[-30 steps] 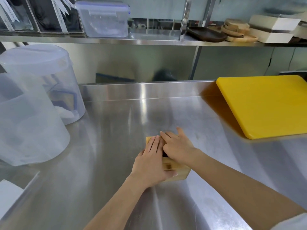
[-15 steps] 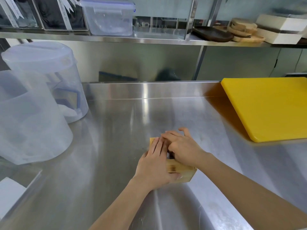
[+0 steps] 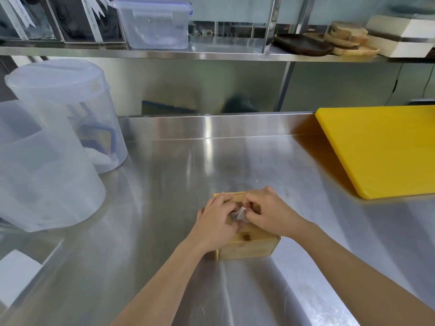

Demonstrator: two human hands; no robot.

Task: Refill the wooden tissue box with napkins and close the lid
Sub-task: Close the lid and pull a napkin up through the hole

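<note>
A small wooden tissue box [image 3: 247, 248] stands on the steel counter [image 3: 164, 208] in front of me, its lid lying on top. Both hands rest on the lid. A white napkin tip [image 3: 240, 214] sticks up from the middle of the lid, between my fingers. My left hand [image 3: 217, 223] covers the lid's left part, its fingertips curled at the napkin. My right hand [image 3: 270, 214] covers the right part and pinches the napkin tip. The box's opening and most of its top are hidden under my hands.
Two large translucent plastic pitchers [image 3: 47, 149] stand at the left. A yellow cutting board [image 3: 381, 149] lies at the right. A steel shelf [image 3: 211, 54] above carries a clear lidded container [image 3: 155, 22], wooden plates [image 3: 348, 41] and boxes. White paper [image 3: 16, 274] lies at the lower left.
My hands were lying flat on the lid. Now the fingers of both are curled and a white napkin tip shows between them. The view has shifted slightly.
</note>
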